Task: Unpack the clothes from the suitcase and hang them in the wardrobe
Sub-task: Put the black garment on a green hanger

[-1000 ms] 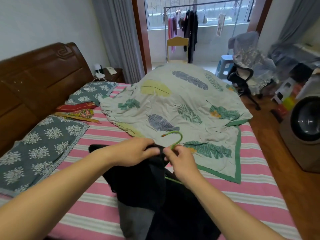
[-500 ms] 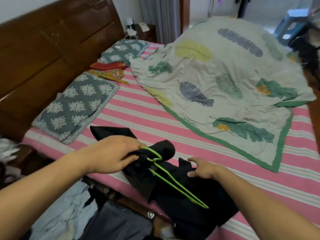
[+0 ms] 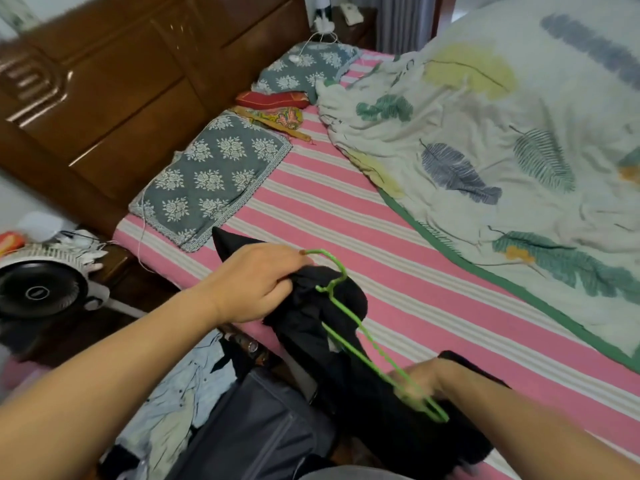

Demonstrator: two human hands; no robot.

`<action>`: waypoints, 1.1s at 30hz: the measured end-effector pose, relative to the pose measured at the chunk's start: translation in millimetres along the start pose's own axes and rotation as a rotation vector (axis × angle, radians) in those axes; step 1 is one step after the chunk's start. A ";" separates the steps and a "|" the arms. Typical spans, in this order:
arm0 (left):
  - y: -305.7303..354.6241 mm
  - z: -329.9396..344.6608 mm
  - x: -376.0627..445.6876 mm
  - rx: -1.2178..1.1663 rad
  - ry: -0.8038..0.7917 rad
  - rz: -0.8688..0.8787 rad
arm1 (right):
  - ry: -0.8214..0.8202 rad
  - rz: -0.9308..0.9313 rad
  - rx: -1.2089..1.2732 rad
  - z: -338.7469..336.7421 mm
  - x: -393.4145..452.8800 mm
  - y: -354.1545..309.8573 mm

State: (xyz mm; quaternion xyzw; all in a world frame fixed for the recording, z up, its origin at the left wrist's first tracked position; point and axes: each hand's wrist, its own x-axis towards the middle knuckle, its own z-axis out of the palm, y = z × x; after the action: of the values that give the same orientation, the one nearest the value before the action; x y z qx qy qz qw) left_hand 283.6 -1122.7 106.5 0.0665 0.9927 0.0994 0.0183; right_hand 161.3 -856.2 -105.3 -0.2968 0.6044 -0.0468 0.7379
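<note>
At the near edge of the bed [image 3: 346, 209], toward six o'clock of the view, I have the black garment [image 3: 332, 327] lying bunched on the pink striped sheet with the green hanger [image 3: 360, 332] laid across it. My left hand [image 3: 256, 282] grips a fold of the dark cloth just beside the hanger's hook, fingers curled round the fabric; the hook curls out past my knuckles toward one o'clock. My right hand [image 3: 420, 379], at about five o'clock from the left, rests at the hanger's lower end on the cloth; it is blurred, and I cannot tell whether its fingers pinch the bar or only press on it.

Step in hand, as I judge it: fitting the hanger into the garment before carrying it off. One shoulder appears to be bunched up round the neck of the hanger; the other arm of the hanger lies bare on top of the cloth.

Below the bed edge, at seven o'clock, the suitcase [image 3: 263, 420] stands open with pale blue clothes [image 3: 173, 403] beside its dark panel, so more unpacking remains. No wardrobe is in view.

The next move calls for slipping the bare hanger arm inside the garment, keeping the fabric taut with the left hand. At nine o'clock sits a fan [image 3: 38, 289]; the leaf-print quilt [image 3: 502, 133] fills two o'clock.
</note>
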 end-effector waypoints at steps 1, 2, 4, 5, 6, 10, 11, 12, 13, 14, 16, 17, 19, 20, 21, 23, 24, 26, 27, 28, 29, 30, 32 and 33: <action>-0.1 -2.5 6.5 -0.003 0.036 0.002 | -0.015 0.025 0.074 1.5 -13.9 -1.3; -0.3 -5.9 12.6 -0.008 0.071 0.014 | 0.028 0.065 0.130 0.1 -24.7 2.2; -3.5 -15.1 26.3 -0.022 0.135 0.046 | 0.129 0.092 0.193 -7.4 -60.5 8.7; -5.5 -20.8 34.4 -0.026 0.160 0.058 | 0.164 0.083 0.243 -11.9 -78.1 16.6; -7.7 -26.7 42.7 -0.027 0.183 0.069 | 0.208 0.065 0.329 -18.4 -101.7 26.8; -0.9 -60.0 86.1 -0.021 0.272 0.171 | 0.421 -0.125 0.557 -38.6 -228.5 63.8; 3.9 -70.5 99.3 -0.015 0.288 0.214 | 0.528 -0.115 0.508 -40.9 -261.8 67.1; 9.8 -81.4 113.1 -0.002 0.298 0.257 | 0.688 -0.064 0.404 -44.8 -289.8 72.4; 17.1 -93.0 127.5 0.020 0.300 0.294 | 0.881 0.005 0.299 -51.5 -315.2 78.7; 25.1 -104.2 141.8 0.051 0.307 0.325 | 1.135 0.076 0.200 -59.2 -336.2 86.3; 42.3 -123.3 169.9 0.129 0.353 0.371 | 1.779 0.145 0.172 -70.3 -378.7 97.3; 51.4 -131.0 182.8 0.163 0.391 0.376 | 2.059 0.150 0.263 -69.6 -399.7 92.8; 68.3 -143.1 206.6 0.200 0.465 0.352 | 2.298 0.232 0.342 -61.7 -433.9 81.5; 75.9 -148.4 217.9 0.202 0.474 0.317 | 2.297 0.284 0.330 -58.1 -445.3 79.3; 82.7 -153.6 228.8 0.202 0.455 0.260 | 2.264 0.309 0.329 -55.0 -454.1 79.1; 97.7 -163.4 244.2 0.180 0.370 0.135 | 2.187 0.265 0.365 -47.9 -467.8 73.7; 106.0 -166.5 248.8 0.146 0.346 0.112 | 2.174 0.217 0.368 -46.0 -474.8 69.9; 124.2 -167.7 253.4 0.025 0.341 0.123 | 2.185 0.124 0.371 -44.7 -481.9 60.6; 134.5 -166.3 254.6 -0.062 0.340 0.139 | 2.189 0.075 0.399 -45.9 -481.6 54.9; 145.0 -163.8 255.5 -0.152 0.323 0.154 | 2.195 0.016 0.440 -47.8 -478.0 48.4; 156.4 -160.6 254.8 -0.218 0.297 0.171 | 2.202 -0.042 0.478 -52.0 -473.0 41.9; 167.6 -156.7 253.9 -0.254 0.263 0.193 | 2.200 -0.080 0.518 -56.5 -468.7 34.9; 185.8 -142.9 252.0 -0.260 0.208 0.228 | 2.239 -0.083 0.520 -61.4 -465.8 22.0; 191.7 -135.4 252.1 -0.237 0.218 0.212 | 2.276 -0.055 0.504 -60.3 -468.7 14.2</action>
State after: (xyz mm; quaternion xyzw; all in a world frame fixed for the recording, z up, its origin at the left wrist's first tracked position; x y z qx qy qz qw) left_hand 51.9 -928.7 271.6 0.1569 0.9576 0.2234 -0.0924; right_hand -22.5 -667.1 287.0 0.0587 0.8843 -0.4208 -0.1937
